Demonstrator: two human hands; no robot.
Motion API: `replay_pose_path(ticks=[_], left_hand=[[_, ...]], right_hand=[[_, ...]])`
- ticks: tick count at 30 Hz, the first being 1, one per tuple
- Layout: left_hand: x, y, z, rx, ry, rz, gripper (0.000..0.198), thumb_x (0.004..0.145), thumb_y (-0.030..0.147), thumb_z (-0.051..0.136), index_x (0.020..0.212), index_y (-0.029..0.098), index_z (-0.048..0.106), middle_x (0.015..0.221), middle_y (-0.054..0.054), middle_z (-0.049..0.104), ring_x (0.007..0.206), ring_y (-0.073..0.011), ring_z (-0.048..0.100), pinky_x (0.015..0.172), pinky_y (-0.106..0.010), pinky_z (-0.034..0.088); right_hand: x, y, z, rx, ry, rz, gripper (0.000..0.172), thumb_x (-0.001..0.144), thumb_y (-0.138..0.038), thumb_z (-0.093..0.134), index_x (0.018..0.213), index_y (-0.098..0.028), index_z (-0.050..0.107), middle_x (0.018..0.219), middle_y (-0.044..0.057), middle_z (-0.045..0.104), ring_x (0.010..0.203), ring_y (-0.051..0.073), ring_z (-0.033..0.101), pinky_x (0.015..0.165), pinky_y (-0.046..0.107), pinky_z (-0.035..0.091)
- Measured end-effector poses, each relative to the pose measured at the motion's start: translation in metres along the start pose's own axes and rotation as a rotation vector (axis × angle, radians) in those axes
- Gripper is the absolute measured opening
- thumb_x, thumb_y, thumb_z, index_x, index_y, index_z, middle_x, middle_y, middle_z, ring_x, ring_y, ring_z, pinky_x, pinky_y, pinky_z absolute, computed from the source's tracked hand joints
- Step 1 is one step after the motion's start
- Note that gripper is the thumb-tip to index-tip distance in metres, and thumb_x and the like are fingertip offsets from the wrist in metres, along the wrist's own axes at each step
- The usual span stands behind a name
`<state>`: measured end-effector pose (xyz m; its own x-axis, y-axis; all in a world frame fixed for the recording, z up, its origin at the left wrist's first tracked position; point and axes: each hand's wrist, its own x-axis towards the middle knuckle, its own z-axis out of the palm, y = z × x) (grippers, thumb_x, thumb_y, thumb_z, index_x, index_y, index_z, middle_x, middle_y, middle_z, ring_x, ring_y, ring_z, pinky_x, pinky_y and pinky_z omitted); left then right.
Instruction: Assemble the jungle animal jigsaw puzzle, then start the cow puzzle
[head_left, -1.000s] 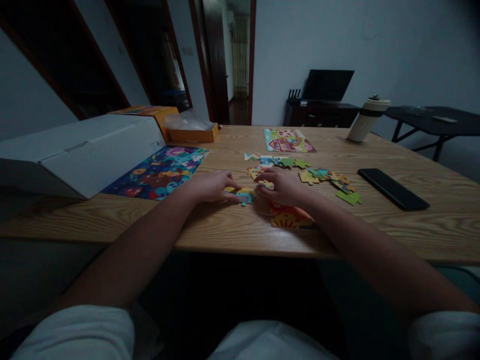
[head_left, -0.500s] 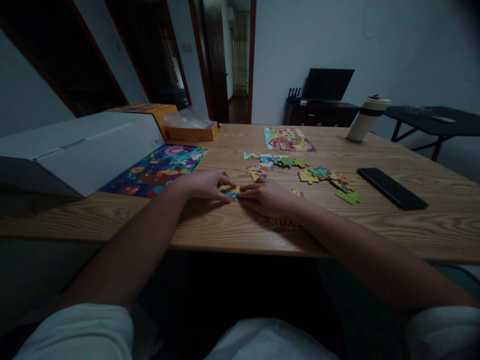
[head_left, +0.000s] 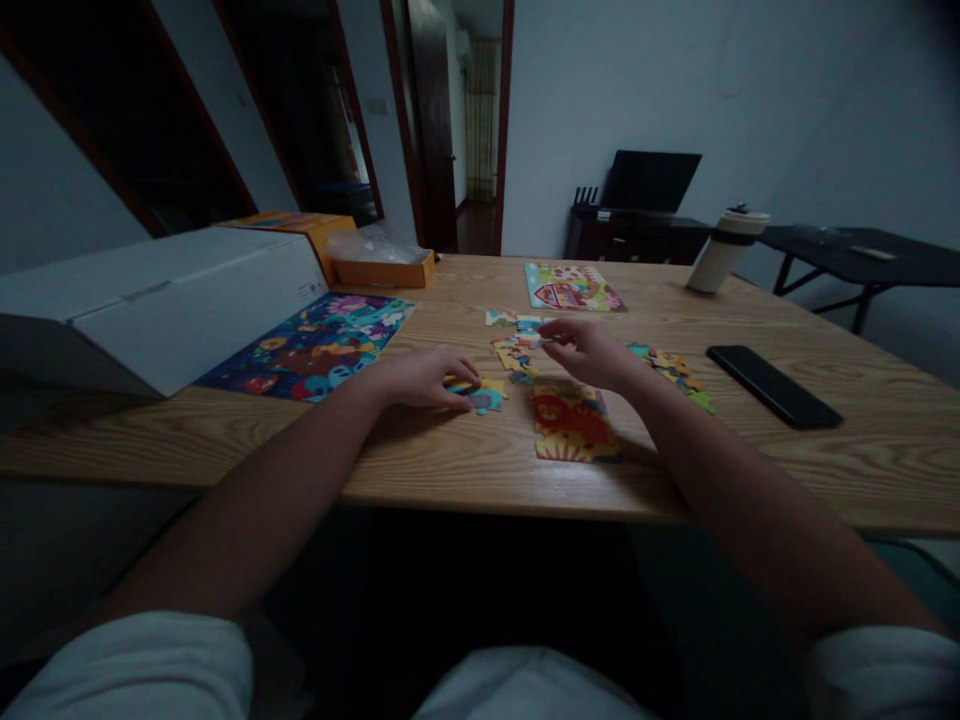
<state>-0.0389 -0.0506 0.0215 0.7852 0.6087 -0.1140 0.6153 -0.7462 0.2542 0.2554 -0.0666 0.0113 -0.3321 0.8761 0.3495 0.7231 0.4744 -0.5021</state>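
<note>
The left hand's (head_left: pixel 426 380) grip stands apart at the yellow-and-teal puzzle pieces (head_left: pixel 492 395); whether the right hand's (head_left: pixel 589 352) is closed, I cannot tell.

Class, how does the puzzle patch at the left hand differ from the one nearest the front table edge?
Colour: the left patch is yellow and light blue; the right patch is mostly red and orange.
Size: the left patch looks smaller than the right patch.
Contact: the left hand partly covers the left patch; no hand covers the right patch.
Both lie on the wooden table.
</note>
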Motion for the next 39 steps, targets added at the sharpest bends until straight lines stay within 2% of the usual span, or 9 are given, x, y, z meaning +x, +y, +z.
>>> replay_pose_path(ticks=[3, 7, 10, 14, 20, 27, 30, 36, 39], left_hand=[[-0.001, -0.001, 0.0, 0.018, 0.032, -0.039, 0.051, 0.086, 0.058, 0.062, 0.124, 0.024, 0.068, 0.127, -0.008, 0.067, 0.115, -0.0236, 0.058, 0.098, -0.029, 0.04], [-0.001, 0.001, 0.0, 0.048, 0.05, -0.099, 0.056, 0.083, 0.059, 0.063, 0.126, 0.024, 0.067, 0.124, -0.008, 0.067, 0.114, -0.0246, 0.058, 0.096, -0.03, 0.041], [0.0, 0.004, 0.0, 0.046, 0.058, -0.116, 0.059, 0.082, 0.059, 0.064, 0.129, 0.023, 0.065, 0.122, -0.008, 0.068, 0.109, -0.0246, 0.06, 0.092, -0.029, 0.043], [0.0, 0.005, -0.001, 0.039, 0.072, -0.16, 0.061, 0.08, 0.059, 0.065, 0.131, 0.023, 0.063, 0.124, -0.008, 0.068, 0.108, -0.0246, 0.062, 0.088, -0.028, 0.045], [-0.001, -0.002, -0.002, -0.062, 0.079, -0.21, 0.063, 0.079, 0.055, 0.068, 0.132, 0.021, 0.062, 0.124, -0.007, 0.068, 0.105, -0.0226, 0.064, 0.09, -0.028, 0.046], [-0.001, -0.006, -0.003, -0.04, 0.047, -0.14, 0.059, 0.078, 0.055, 0.069, 0.125, 0.019, 0.067, 0.123, -0.008, 0.068, 0.108, -0.0226, 0.062, 0.09, -0.026, 0.045], [-0.002, -0.005, -0.004, -0.057, 0.059, -0.162, 0.054, 0.077, 0.052, 0.069, 0.121, 0.02, 0.069, 0.119, -0.007, 0.069, 0.104, -0.0213, 0.063, 0.089, -0.026, 0.045], [-0.004, -0.01, -0.007, -0.2, 0.089, -0.235, 0.057, 0.073, 0.054, 0.071, 0.117, 0.017, 0.07, 0.099, -0.007, 0.072, 0.085, -0.0194, 0.064, 0.071, -0.026, 0.046], [-0.003, -0.012, -0.007, -0.204, 0.088, -0.231, 0.056, 0.074, 0.053, 0.07, 0.117, 0.018, 0.071, 0.097, -0.005, 0.072, 0.083, -0.0187, 0.063, 0.07, -0.025, 0.045]], right_hand=[[-0.002, 0.0, 0.003, -0.118, -0.114, 0.05, 0.033, 0.091, -0.029, 0.055, 0.117, -0.019, 0.072, 0.105, 0.01, 0.075, 0.084, 0.021, 0.067, 0.075, 0.032, 0.05], [-0.006, -0.008, 0.016, -0.268, -0.221, -0.09, 0.032, 0.088, -0.025, 0.057, 0.115, -0.023, 0.074, 0.112, 0.008, 0.074, 0.095, 0.023, 0.067, 0.082, 0.033, 0.05], [-0.008, -0.014, 0.022, -0.329, -0.268, -0.168, 0.034, 0.088, -0.021, 0.054, 0.114, -0.022, 0.075, 0.108, 0.009, 0.075, 0.093, 0.023, 0.068, 0.083, 0.033, 0.049], [-0.011, -0.024, 0.022, -0.385, -0.302, -0.21, 0.033, 0.086, -0.017, 0.053, 0.108, -0.022, 0.077, 0.101, 0.01, 0.076, 0.088, 0.022, 0.068, 0.082, 0.032, 0.048], [-0.016, -0.031, 0.021, -0.375, -0.337, -0.153, 0.026, 0.087, -0.022, 0.055, 0.099, -0.024, 0.078, 0.091, 0.008, 0.075, 0.08, 0.02, 0.067, 0.075, 0.031, 0.047], [-0.017, -0.036, 0.021, -0.39, -0.363, -0.179, 0.026, 0.088, -0.022, 0.054, 0.099, -0.021, 0.078, 0.091, 0.01, 0.073, 0.079, 0.019, 0.065, 0.076, 0.03, 0.046], [-0.017, -0.039, 0.021, -0.384, -0.372, -0.196, 0.029, 0.089, -0.02, 0.051, 0.103, -0.02, 0.077, 0.093, 0.01, 0.073, 0.08, 0.019, 0.064, 0.076, 0.029, 0.046], [-0.02, -0.044, 0.019, -0.343, -0.375, -0.185, 0.028, 0.09, -0.02, 0.052, 0.101, -0.02, 0.078, 0.095, 0.01, 0.073, 0.079, 0.018, 0.064, 0.074, 0.028, 0.046], [-0.021, -0.047, 0.019, -0.309, -0.371, -0.188, 0.03, 0.09, -0.019, 0.051, 0.103, -0.02, 0.078, 0.093, 0.01, 0.074, 0.078, 0.018, 0.064, 0.075, 0.028, 0.046]])
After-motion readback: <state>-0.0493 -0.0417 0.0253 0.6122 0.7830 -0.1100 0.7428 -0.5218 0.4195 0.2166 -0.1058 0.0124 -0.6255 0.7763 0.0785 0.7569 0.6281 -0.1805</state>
